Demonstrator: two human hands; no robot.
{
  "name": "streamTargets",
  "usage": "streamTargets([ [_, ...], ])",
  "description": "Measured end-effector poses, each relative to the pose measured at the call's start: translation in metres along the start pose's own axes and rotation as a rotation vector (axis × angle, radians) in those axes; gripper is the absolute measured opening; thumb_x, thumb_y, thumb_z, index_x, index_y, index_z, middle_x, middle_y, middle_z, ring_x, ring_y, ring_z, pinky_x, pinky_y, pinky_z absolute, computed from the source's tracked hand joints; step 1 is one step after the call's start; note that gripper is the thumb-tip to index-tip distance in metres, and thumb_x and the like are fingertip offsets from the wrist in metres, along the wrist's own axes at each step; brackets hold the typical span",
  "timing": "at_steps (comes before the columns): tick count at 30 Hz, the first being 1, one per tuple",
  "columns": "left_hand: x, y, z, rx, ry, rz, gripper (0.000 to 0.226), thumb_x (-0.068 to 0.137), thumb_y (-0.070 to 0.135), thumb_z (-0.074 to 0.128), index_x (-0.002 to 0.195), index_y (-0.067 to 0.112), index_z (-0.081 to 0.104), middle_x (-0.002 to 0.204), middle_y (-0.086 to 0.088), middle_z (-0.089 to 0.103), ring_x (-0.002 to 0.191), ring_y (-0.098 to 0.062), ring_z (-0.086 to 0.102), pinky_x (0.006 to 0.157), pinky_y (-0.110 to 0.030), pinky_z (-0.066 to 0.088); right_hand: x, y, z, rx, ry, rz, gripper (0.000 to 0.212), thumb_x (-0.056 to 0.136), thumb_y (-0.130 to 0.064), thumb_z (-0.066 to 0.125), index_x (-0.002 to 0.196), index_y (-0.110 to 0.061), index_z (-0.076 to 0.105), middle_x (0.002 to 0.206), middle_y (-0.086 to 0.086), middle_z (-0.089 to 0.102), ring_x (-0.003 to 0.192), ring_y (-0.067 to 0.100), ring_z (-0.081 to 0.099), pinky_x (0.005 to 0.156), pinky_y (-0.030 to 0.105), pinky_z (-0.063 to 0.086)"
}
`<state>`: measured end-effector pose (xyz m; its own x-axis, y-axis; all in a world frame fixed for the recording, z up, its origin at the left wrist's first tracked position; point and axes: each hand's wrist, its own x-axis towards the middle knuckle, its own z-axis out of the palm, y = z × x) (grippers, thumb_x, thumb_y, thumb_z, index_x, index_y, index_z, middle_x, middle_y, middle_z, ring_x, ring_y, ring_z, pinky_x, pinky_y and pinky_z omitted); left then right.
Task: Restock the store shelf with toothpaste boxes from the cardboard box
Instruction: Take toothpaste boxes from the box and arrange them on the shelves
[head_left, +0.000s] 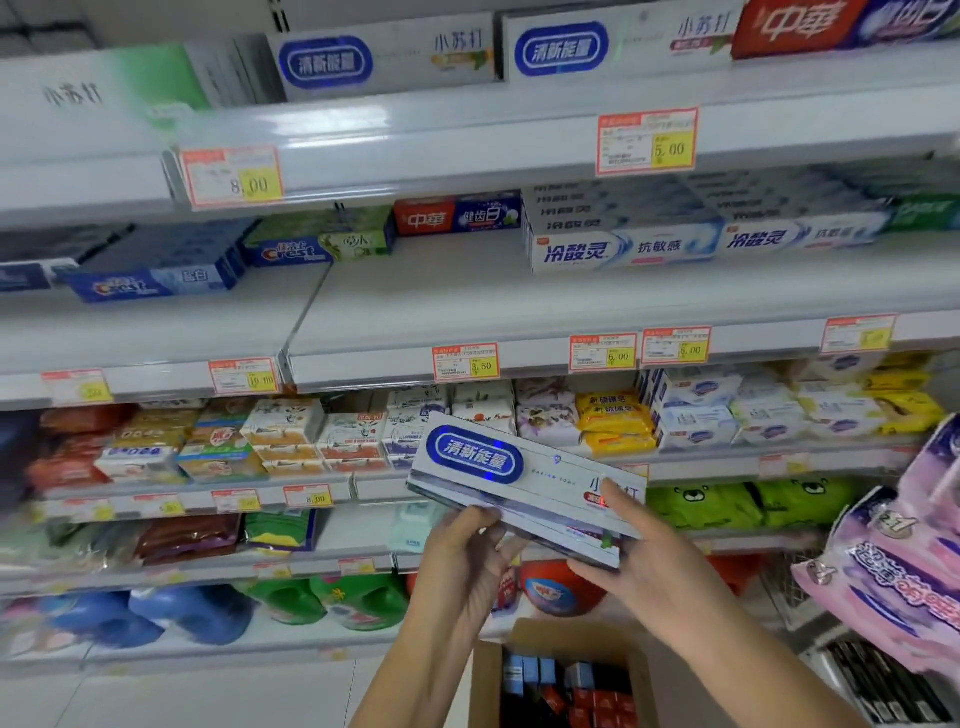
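**Toothpaste in 2 hands**

The toothpaste boxes (519, 470) are held stacked above the cardboard box (487, 686). The left hand (460, 558) curls under their near edge, and the right hand (657, 569) pinches one end. They are probably light, stiff and slick, so grip the long edges.

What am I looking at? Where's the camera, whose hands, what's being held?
There is no robot here. One wide-angle camera sits on a person's head and looks forward and down at their own bare hands. The left hand and right hand both grip what looks like a small stack of white toothpaste boxes with a blue oval label. Below them is the open cardboard box holding more stock. Ahead are store shelves. Matching boxes sit on the top shelf, and the middle shelf holds other toothpaste brands.
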<state>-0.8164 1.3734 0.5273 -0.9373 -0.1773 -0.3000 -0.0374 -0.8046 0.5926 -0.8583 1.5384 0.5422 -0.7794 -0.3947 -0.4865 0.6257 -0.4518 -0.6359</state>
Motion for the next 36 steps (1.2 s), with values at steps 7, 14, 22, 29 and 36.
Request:
streamTargets([
  [7,-0.012,0.057,0.054,0.234,0.063,0.247,0.067,0.061,0.032,0.086,0.114,0.006,0.055,0.092,-0.008,0.07,0.088,-0.024,0.067,0.084,-0.039,0.055,-0.01,-0.063,0.021,-0.101,-0.024,-0.172,0.063,0.077,0.004,0.072,0.103,-0.052,0.058,0.135,-0.006,0.046,0.113,0.01,0.053,0.082,0.016,0.054],
  [14,-0.041,0.088,0.111,0.6,-0.006,0.476,0.086,0.063,0.049,0.063,0.143,0.031,0.037,0.104,0.002,0.073,0.097,-0.012,0.069,0.096,-0.039,0.048,-0.05,-0.107,0.04,-0.471,-0.143,-0.575,0.101,0.06,-0.043,0.085,0.145,-0.035,0.032,0.143,-0.006,0.047,0.122,0.016,0.054,0.097,0.025,0.046],
  [22,-0.054,0.154,0.182,1.013,-0.134,0.771,0.073,0.068,0.074,0.053,0.134,0.044,0.044,0.11,0.023,0.067,0.105,0.009,0.058,0.092,-0.011,0.041,-0.12,-0.216,0.096,-0.725,-0.369,-0.848,0.081,0.044,-0.055,0.087,0.117,-0.033,0.059,0.115,0.0,0.069,0.101,0.02,0.068,0.071,0.03,0.058],
  [29,0.002,0.208,0.267,1.281,-0.248,0.867,0.017,0.09,0.037,0.059,0.077,0.026,0.062,0.056,0.021,0.06,0.049,0.011,0.052,0.052,-0.003,0.035,-0.096,-0.317,0.133,-0.735,-0.283,-0.99,0.102,0.04,-0.035,0.091,0.13,-0.021,0.047,0.119,0.007,0.063,0.092,0.016,0.07,0.074,0.025,0.057],
  [36,0.06,0.228,0.295,1.473,-0.271,0.729,0.029,0.077,0.033,0.076,0.097,0.026,0.056,0.085,0.012,0.063,0.076,-0.003,0.06,0.063,-0.012,0.044,-0.038,-0.358,0.129,-1.014,-0.066,-0.955,0.085,0.073,-0.005,0.076,0.144,-0.023,0.034,0.139,0.009,0.044,0.12,0.02,0.054,0.091,0.023,0.049],
])
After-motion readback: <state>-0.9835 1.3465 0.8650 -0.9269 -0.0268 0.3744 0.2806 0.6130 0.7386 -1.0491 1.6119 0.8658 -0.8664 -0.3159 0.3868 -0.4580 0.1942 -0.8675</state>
